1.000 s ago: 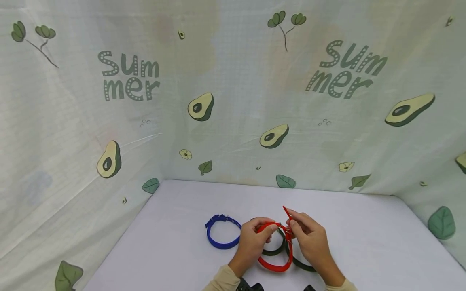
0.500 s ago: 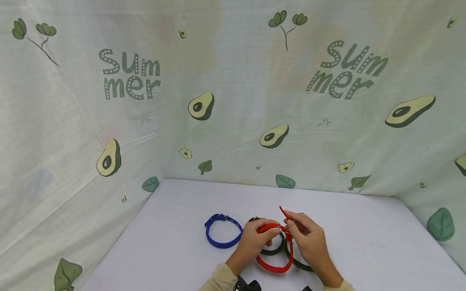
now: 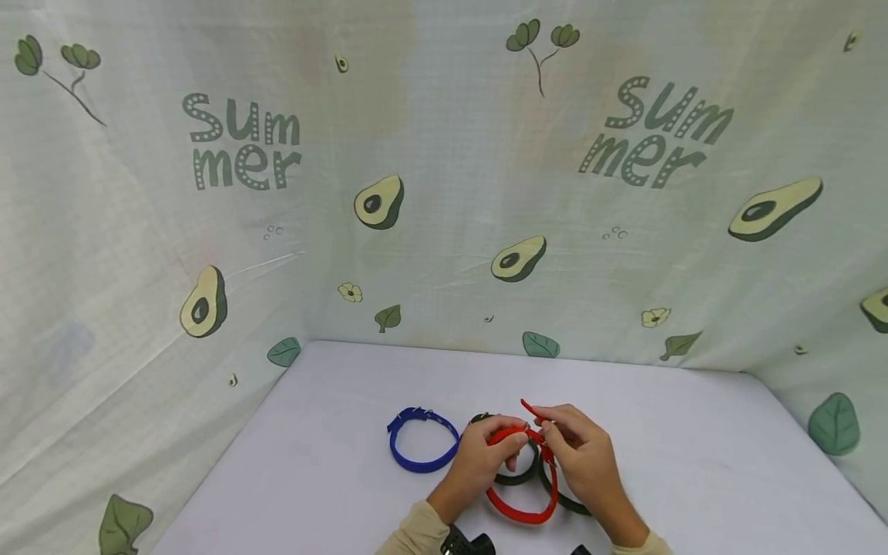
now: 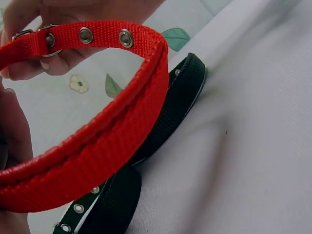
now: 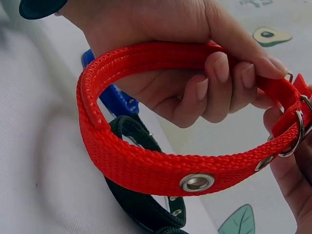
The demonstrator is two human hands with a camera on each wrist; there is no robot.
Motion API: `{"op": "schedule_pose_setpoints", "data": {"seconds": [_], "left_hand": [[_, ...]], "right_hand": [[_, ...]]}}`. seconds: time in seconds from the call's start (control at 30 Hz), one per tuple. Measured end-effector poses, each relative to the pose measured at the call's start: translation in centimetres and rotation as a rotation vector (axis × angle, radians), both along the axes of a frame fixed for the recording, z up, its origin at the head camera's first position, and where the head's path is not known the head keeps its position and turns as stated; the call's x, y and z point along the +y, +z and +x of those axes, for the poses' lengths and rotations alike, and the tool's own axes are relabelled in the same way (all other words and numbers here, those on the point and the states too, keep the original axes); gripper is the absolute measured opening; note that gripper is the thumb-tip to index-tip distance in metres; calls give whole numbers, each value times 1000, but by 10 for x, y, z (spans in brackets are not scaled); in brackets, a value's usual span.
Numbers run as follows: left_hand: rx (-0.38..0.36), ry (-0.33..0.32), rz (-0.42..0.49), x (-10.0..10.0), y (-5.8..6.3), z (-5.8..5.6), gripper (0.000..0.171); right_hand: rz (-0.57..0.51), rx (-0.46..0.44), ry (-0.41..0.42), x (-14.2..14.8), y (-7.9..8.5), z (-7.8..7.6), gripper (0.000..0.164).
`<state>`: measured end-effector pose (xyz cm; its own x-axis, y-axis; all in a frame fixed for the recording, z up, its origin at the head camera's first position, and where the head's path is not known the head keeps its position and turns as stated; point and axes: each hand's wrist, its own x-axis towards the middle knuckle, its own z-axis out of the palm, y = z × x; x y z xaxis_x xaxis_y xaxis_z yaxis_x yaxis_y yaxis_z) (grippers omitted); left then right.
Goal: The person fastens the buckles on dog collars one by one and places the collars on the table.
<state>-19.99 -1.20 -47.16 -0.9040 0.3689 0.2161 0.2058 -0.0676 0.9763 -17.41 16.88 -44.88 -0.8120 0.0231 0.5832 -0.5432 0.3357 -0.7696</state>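
Note:
A red collar (image 3: 523, 516) hangs as a loop between both hands, lifted over the white table. My left hand (image 3: 479, 459) grips its band, thumb on top and fingers curled beneath, as the right wrist view shows. My right hand (image 3: 586, 461) pinches the strap near the metal buckle. The strap's free end (image 3: 529, 408) sticks up leftward past the right fingertips. Metal rings (image 5: 301, 130) and eyelets (image 5: 197, 183) show along the red webbing. Part of the buckle is hidden behind the fingers.
A blue collar (image 3: 425, 466) lies fastened in a ring left of the hands. Under the red one, two dark green collars (image 4: 178, 100) rest on the table (image 3: 333, 493), partly covered. A patterned cloth (image 3: 444, 293) rises behind the table's far edge.
The red strap's free end has tipped leftward and a little lower, with the right hand shifting slightly left. The left hand keeps its grip; the other collars have not moved.

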Motion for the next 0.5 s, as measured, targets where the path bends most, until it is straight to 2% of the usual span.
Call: {"op": "schedule_pose_setpoints", "data": {"seconds": [0.2,0.5], "left_hand": [[-14,-37,35,-1,2,0,31],[-38,-24,39,-1,1,-2,27]], "right_hand": [[5,-7,-12,-1,0,0,27],[12,13,-5,-1,3,1,29]]}}
